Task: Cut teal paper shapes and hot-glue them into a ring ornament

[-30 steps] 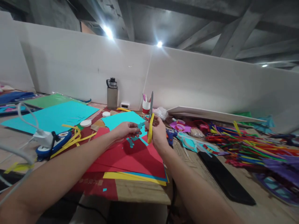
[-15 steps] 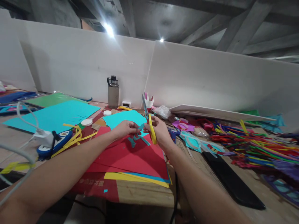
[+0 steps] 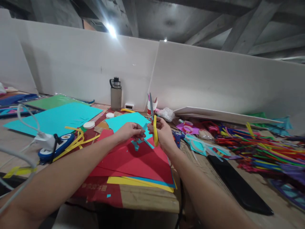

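My right hand (image 3: 163, 131) is closed on a pair of scissors (image 3: 155, 130) with yellow handles, the blades pointing up and away from me. Pinched between the fingertips of my left hand (image 3: 132, 131) is a small piece of blue paper (image 3: 145, 127), close to my right fingertips. Below the hands, blue paper scraps (image 3: 135, 145) and a narrow strip (image 3: 149, 143) lie on red paper sheets (image 3: 133, 163). Behind my hands lies a turquoise sheet (image 3: 124, 119).
A bottle (image 3: 116, 97) and a pen cup (image 3: 152, 106) stand by the white partition. Yellow strips (image 3: 79, 140) lie at left. On the right are a black flat case (image 3: 239, 186), a blue glue gun (image 3: 177, 137) and a pile of colourful pipe cleaners (image 3: 267, 149).
The scissor blades have swung from leaning left to nearly upright as my right hand turned slightly. My left hand stays almost in place, holding the blue paper piece.
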A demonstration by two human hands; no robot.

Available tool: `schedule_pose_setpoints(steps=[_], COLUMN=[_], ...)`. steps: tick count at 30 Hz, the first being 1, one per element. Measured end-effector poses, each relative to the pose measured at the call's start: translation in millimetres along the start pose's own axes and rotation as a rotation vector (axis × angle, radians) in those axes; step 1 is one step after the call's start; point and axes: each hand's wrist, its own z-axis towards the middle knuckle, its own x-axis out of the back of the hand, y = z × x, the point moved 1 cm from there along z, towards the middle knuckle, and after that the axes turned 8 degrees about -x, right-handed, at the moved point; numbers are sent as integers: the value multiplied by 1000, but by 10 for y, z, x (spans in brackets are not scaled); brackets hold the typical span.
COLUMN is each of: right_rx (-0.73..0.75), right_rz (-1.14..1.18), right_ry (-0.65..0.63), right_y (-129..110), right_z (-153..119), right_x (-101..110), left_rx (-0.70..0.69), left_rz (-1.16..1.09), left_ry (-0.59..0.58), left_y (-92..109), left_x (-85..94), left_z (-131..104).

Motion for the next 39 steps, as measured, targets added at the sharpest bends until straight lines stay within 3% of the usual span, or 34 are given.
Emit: schedule_pose_setpoints(steps=[9, 15, 18, 20, 24, 31, 39], right_rx=[-55, -98, -100, -94, -69, -56, 45], right_rz=[40, 71, 70, 93, 146, 170, 99], right_ry=[88, -2, -67, -114, -141, -29, 39], right_y=[-64, -134, -154, -161, -157, -102, -45], right_z=[-18, -61, -87, -103, -113, -72, -58], right_x=[-3, -21, -40, -59, -86, -85, -60], left_rx=[3, 125, 123, 92, 0, -203, -143], left_rz=[-143, -428, -468, -477, -376, 28, 50], left_ry=[-113, -196, -313, -331, -243, 74, 57], left_y=[38, 32, 50, 53, 30, 73, 89], left_x=[-5, 17, 15, 5, -38, -72, -152], left_z=[-44, -38, -73, -90, -81, -64, -105])
